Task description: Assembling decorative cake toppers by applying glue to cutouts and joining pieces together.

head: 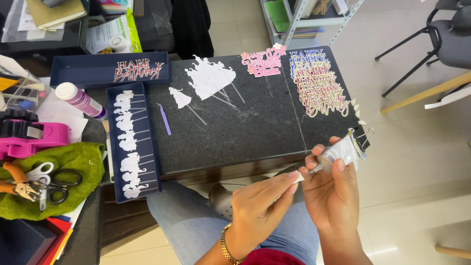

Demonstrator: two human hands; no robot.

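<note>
In the head view, the right hand [332,189] sits at about five o'clock in the frame, fingers wrapped around a small silvery glue tube [339,152] that tilts up toward two o'clock, its tail end pinched by a black binder clip [362,139]. The left hand [260,208], just beside it at six o'clock and wearing a gold bracelet [225,248], pinches a tiny white paper piece [299,177] between thumb and fingertips, held right against the tube's nozzle. Both hands hover over the person's lap in blue jeans [191,221], just off the near edge of a dark stone slab [235,127]. On the slab, at twelve o'clock from the hands, lie white cut-out toppers on sticks [210,78]; a lilac pair of tweezers [164,119] lies at ten o'clock. At one o'clock a stack of coloured birthday script cut-outs [319,83] rests beside a pink one [262,63]. A navy tray [114,172] at nine o'clock holds a row of white silhouettes. Farther left lie scissors [54,182] on a green cloth [73,162] and a pink tape dispenser [29,140].
</note>
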